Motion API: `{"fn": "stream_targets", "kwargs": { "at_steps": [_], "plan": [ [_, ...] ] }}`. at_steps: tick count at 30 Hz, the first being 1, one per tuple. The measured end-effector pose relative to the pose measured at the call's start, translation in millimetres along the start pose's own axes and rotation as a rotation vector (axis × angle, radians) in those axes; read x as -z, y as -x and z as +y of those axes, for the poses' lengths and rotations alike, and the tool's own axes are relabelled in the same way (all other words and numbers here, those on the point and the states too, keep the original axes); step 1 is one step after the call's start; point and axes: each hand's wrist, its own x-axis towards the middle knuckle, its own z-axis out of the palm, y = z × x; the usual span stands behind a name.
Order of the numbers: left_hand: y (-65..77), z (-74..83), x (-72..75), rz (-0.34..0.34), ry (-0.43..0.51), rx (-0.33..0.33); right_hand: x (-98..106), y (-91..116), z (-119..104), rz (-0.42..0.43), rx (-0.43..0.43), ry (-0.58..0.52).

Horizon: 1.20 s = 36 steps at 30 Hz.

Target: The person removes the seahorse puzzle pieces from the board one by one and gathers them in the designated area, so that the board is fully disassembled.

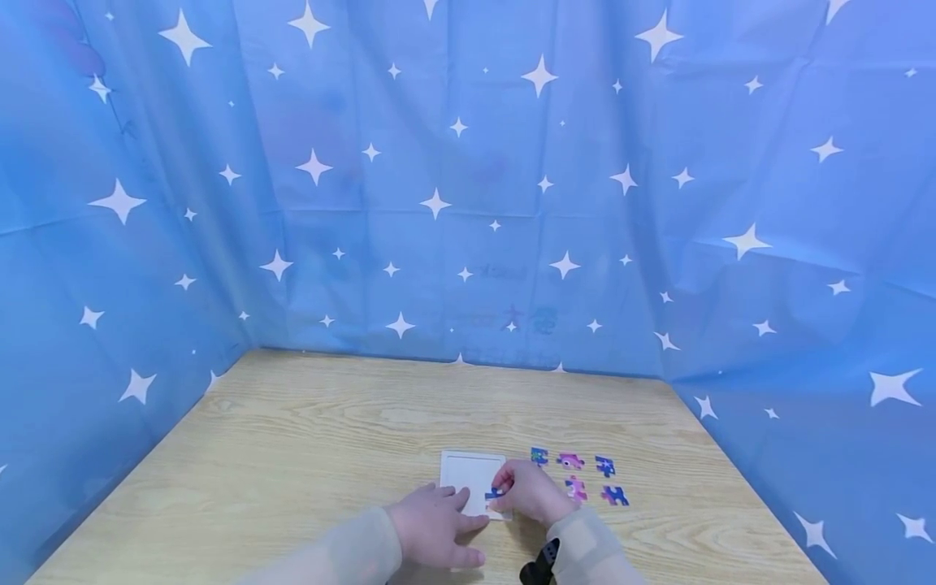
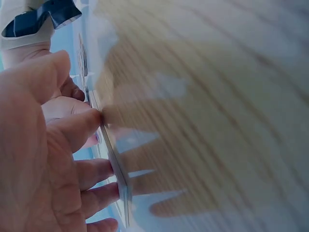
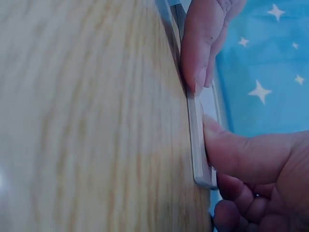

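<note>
A white square puzzle tray point(image 1: 465, 474) with a raised rim lies on the table. My left hand point(image 1: 436, 528) rests on its near left part with fingers spread; in the left wrist view its fingertips point(image 2: 99, 171) touch the tray's edge. At the tray's near right corner, my right hand point(image 1: 537, 491) holds a blue puzzle piece point(image 1: 493, 493) between thumb and fingers, partly covered by them. The right wrist view shows the thumb point(image 3: 227, 147) against the tray's edge, with the piece itself hidden there.
Right of the tray, several loose jigsaw pieces lie in two rough rows, among them a pink one with an eye point(image 1: 570, 461) and a blue-purple one point(image 1: 615, 495). The wooden table point(image 1: 307, 431) is enclosed by blue star-patterned curtains point(image 1: 468, 244) at the back and sides.
</note>
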Motion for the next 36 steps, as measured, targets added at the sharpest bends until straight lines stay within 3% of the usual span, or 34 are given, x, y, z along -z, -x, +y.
{"fn": "stream_targets", "kwargs": {
  "at_steps": [11, 21, 36],
  "plan": [
    [-4.6, 2.1, -0.3, 0.004, 0.021, 0.028, -0.1, 0.1, -0.4, 0.002, 0.056, 0.044],
    [-3.3, 3.9, 2.9, -0.015, 0.052, 0.045, -0.6, 0.5, -1.6, 0.016, 0.002, 0.036],
    [-3.3, 4.2, 3.0, -0.016, 0.056, 0.058, 0.2, 2.7, -1.4, 0.013, 0.057, 0.046]
  ]
}}
